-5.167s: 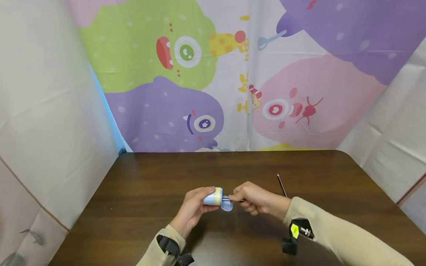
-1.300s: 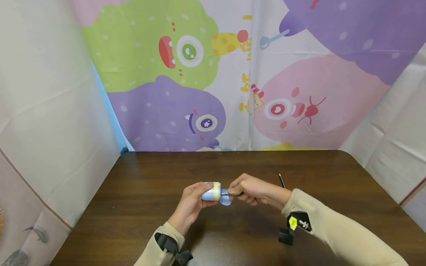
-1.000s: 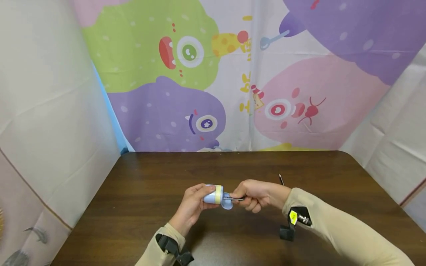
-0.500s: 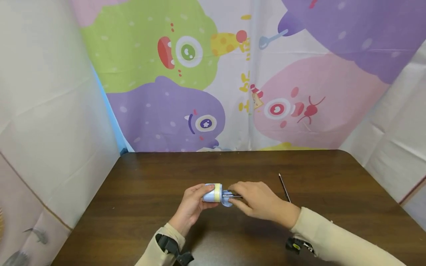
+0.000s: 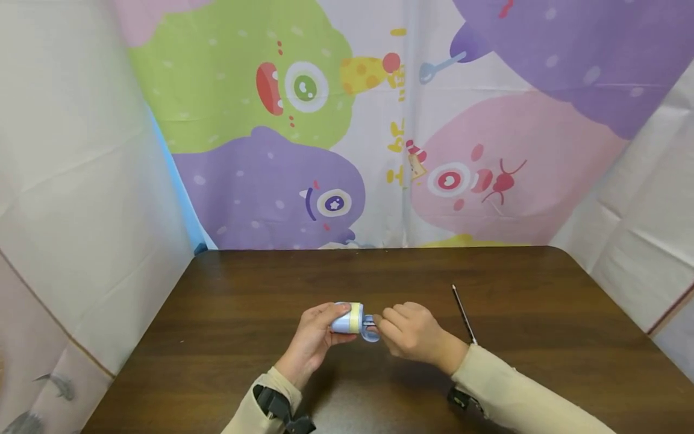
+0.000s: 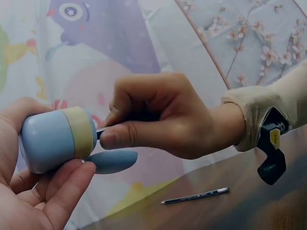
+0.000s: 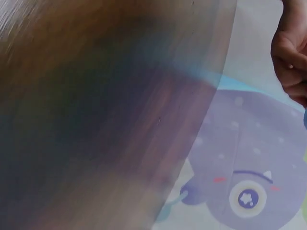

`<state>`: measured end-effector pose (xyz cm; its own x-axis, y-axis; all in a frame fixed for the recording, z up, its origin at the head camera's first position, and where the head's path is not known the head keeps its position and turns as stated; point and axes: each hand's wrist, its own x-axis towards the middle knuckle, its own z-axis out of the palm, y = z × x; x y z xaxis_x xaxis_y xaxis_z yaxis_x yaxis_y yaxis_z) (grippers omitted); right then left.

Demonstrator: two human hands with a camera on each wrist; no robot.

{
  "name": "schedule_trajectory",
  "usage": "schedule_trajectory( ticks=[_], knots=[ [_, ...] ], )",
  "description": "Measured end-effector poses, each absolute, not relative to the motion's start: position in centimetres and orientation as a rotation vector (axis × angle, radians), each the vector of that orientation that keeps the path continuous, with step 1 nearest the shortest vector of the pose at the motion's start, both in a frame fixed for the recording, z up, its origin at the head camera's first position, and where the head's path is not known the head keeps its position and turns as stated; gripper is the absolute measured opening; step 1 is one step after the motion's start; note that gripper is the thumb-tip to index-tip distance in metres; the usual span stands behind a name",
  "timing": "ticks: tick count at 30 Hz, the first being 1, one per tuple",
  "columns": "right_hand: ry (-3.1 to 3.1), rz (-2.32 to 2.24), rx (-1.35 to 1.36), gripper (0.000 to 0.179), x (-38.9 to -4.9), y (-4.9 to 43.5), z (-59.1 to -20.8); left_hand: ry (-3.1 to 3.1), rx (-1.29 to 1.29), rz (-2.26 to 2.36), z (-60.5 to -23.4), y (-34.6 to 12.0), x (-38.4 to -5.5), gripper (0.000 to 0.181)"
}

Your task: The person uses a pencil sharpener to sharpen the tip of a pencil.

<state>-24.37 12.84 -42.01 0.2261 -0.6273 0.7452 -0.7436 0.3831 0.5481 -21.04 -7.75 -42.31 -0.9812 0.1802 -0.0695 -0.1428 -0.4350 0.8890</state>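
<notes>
My left hand (image 5: 314, 334) holds a small light-blue pencil sharpener (image 6: 50, 139) with a pale yellow band, lying sideways, thumb on top and fingers beneath. Its hinged lid (image 6: 115, 162) hangs open on the side facing my right hand. A dark pencil (image 6: 101, 131) enters the sharpener's open end, and its tip inside is hidden. Thumb and curled fingers of my right hand (image 5: 414, 330) pinch this pencil close to the opening; the hand covers the rest of it. In the right wrist view only part of the left hand (image 7: 290, 60) shows at the edge.
A second dark pencil (image 5: 464, 314) lies on the brown wooden table (image 5: 244, 277), just beyond the right forearm, with a pale point facing away. Behind the table hangs a cartoon-printed cloth (image 5: 379, 181), and pale cloth panels (image 5: 76, 150) stand at both sides.
The right hand has turned about the pencil, its fingers going from stretched half a second ago to curled now. The sharpener has stayed nearly in place in the left hand.
</notes>
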Motion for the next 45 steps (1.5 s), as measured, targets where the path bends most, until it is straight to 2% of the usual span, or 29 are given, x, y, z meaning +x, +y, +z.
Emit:
schedule_trajectory(
  ticks=[5,10,16,20,24,29,34,37,40,42,45],
  knots=[
    [-1.654,0.351,1.273,0.031,-23.7,12.1,-42.3,1.551,-0.001,2.518,-42.6,-7.5,-21.1,0.005],
    [-2.199,0.899,1.159,0.031,-22.3,11.6,-41.3,1.573,-0.025,2.535,-42.8,-7.5,-21.3,0.005],
    [-2.748,1.813,0.802,0.037,-22.6,11.5,-39.1,1.579,-0.058,2.536,-43.2,-7.5,-21.4,0.004],
    [-2.904,2.22,0.557,0.042,-23.4,11.8,-38.4,1.588,-0.031,2.543,-43.2,-7.5,-21.3,0.006],
    [-3.039,2.507,0.405,0.036,-24.2,12.2,-38.4,1.611,0.021,2.539,-43.1,-7.5,-21.3,0.012],
    [-3.172,2.669,0.433,0.027,-25.0,12.4,-38.6,1.642,0.043,2.534,-43.1,-7.5,-21.3,0.013],
    [-3.175,2.462,0.61,0.029,-25.1,12.6,-38.3,1.62,0.033,2.537,-43.2,-7.5,-21.6,0.013],
    [-3.147,2.0,0.873,0.031,-24.6,12.9,-37.8,1.595,0.035,2.536,-43.3,-7.6,-21.7,0.014],
    [-3.016,1.425,1.123,0.023,-23.7,13.3,-37.5,1.587,0.035,2.536,-43.2,-7.7,-21.7,0.014],
    [-2.84,1.111,1.238,0.017,-23.0,13.5,-37.6,1.592,0.033,2.54,-43.1,-7.8,-21.6,0.013],
    [-2.463,0.701,1.362,0.018,-22.2,13.8,-38.4,1.597,0.039,2.549,-42.8,-8.0,-21.6,0.012]
  ],
)
